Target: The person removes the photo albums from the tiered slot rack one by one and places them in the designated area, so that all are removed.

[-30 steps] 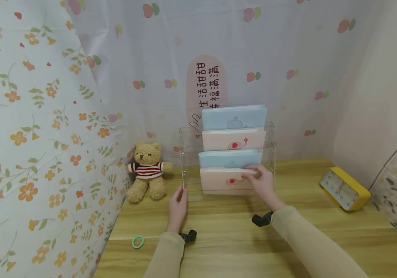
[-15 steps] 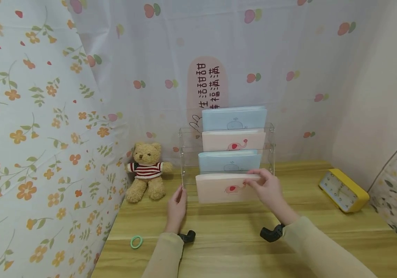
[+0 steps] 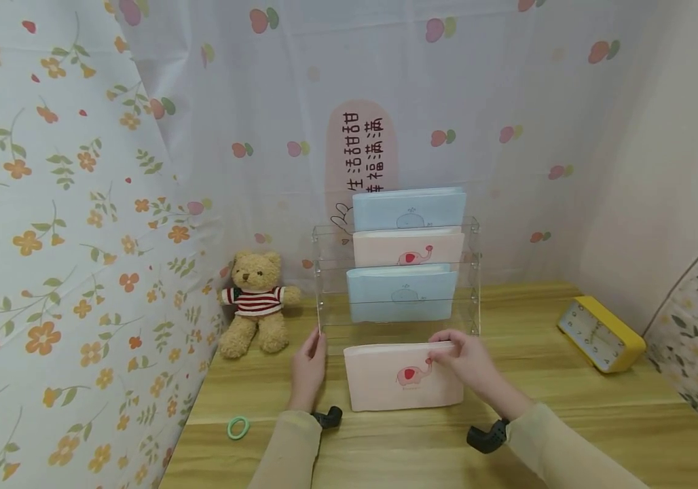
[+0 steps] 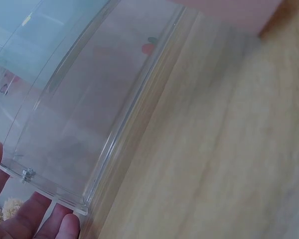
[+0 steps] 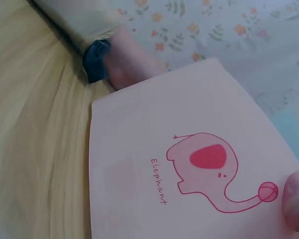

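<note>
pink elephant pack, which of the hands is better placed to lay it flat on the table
Likely the right hand: it pinches the pink elephant pack near its top right corner. The left hand grips the left edge of the clear rack, apart from the pack.

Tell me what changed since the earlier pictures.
The pink rectangular elephant-print packet has moved down and toward the person out of the lowest tier of the clear plastic rack, pinched by the right hand throughout. Nothing was let go. The left hand stayed at the rack's edge; the three other packets, two blue and one pink, stayed put.
</note>
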`<action>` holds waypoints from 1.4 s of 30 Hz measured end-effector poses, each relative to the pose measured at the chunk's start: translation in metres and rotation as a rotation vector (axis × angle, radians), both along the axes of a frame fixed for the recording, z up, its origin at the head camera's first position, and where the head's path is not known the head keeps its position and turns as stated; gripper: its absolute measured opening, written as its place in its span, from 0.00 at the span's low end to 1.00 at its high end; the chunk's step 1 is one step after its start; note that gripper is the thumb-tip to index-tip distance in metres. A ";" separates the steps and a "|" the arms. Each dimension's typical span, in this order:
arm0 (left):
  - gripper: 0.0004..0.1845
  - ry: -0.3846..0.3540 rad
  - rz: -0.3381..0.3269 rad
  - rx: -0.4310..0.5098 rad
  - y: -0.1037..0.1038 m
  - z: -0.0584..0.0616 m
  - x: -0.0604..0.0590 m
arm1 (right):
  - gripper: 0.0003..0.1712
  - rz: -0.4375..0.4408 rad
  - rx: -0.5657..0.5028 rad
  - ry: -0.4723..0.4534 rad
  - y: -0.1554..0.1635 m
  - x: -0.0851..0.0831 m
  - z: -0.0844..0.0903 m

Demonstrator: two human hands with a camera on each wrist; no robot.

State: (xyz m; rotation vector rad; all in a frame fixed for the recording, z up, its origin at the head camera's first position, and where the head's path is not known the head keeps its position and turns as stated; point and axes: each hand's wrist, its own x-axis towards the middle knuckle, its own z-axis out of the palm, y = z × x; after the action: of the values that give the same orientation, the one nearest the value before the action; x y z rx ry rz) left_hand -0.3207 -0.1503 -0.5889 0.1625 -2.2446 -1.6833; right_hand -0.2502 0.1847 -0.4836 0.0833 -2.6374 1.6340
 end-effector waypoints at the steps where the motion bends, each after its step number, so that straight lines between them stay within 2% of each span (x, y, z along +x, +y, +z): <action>1: 0.25 -0.008 0.001 -0.002 0.001 0.001 0.000 | 0.14 0.010 0.002 0.000 0.001 0.000 -0.001; 4: 0.25 0.000 0.000 -0.011 0.002 0.001 0.000 | 0.13 0.059 0.036 0.027 0.006 -0.003 -0.005; 9: 0.26 0.062 0.020 -0.033 0.000 -0.004 -0.003 | 0.13 0.162 0.133 0.086 0.016 -0.015 -0.009; 15: 0.27 0.126 -0.001 -0.033 -0.005 -0.016 -0.008 | 0.16 0.230 0.200 0.028 0.024 -0.020 -0.013; 16: 0.27 0.128 0.001 -0.029 -0.005 -0.015 -0.007 | 0.16 0.243 0.211 0.024 0.025 -0.020 -0.014; 19: 0.27 0.125 0.016 -0.047 -0.004 -0.014 -0.007 | 0.16 0.289 0.235 0.019 0.026 -0.020 -0.018; 22: 0.27 0.084 0.030 -0.040 -0.001 -0.004 -0.003 | 0.15 0.340 0.247 0.032 0.027 -0.018 -0.024; 29: 0.25 0.003 0.006 -0.004 0.000 -0.001 -0.001 | 0.14 0.423 0.269 0.077 0.028 -0.007 -0.037; 42: 0.24 0.007 -0.009 0.003 0.001 0.005 0.004 | 0.15 0.550 0.311 0.048 0.031 0.007 -0.052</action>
State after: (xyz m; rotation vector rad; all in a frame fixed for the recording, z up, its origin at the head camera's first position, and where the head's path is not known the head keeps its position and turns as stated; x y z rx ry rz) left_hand -0.3166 -0.1494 -0.5838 0.1472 -2.2413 -1.6887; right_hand -0.2429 0.2157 -0.5360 0.9149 -2.9732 1.2660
